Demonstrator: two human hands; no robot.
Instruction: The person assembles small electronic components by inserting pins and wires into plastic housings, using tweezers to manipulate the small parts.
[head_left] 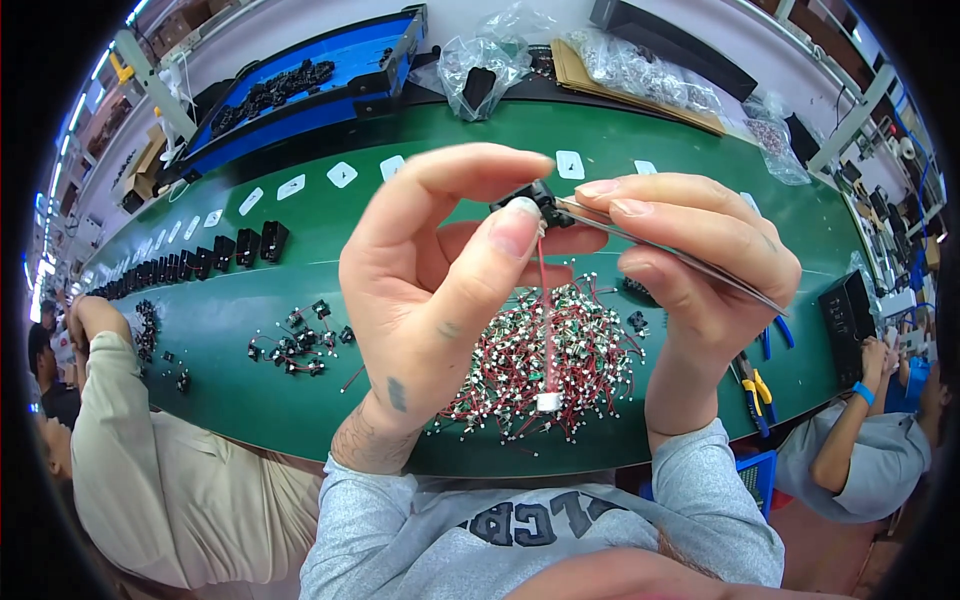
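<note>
My left hand (425, 265) pinches a small black plastic housing (541, 203) between thumb and fingers, raised above the green table. From the housing hangs a red wire lead (546, 310) that ends in a white connector (549, 402). My right hand (705, 240) is closed on a pair of metal tweezers (690, 262). Their tips reach the right side of the housing; whether they grip anything there is too small to tell. Beneath both hands spreads a heap of wired connectors (595, 350), red leads with white ends.
Black housings with wires (300, 345) lie left of the heap. Yellow-and-blue pliers (757, 392) rest at the right. A row of black bins (222, 253) runs leftward. Behind stand a blue tray (320, 90) and plastic bags (480, 75). Other people sit on both sides.
</note>
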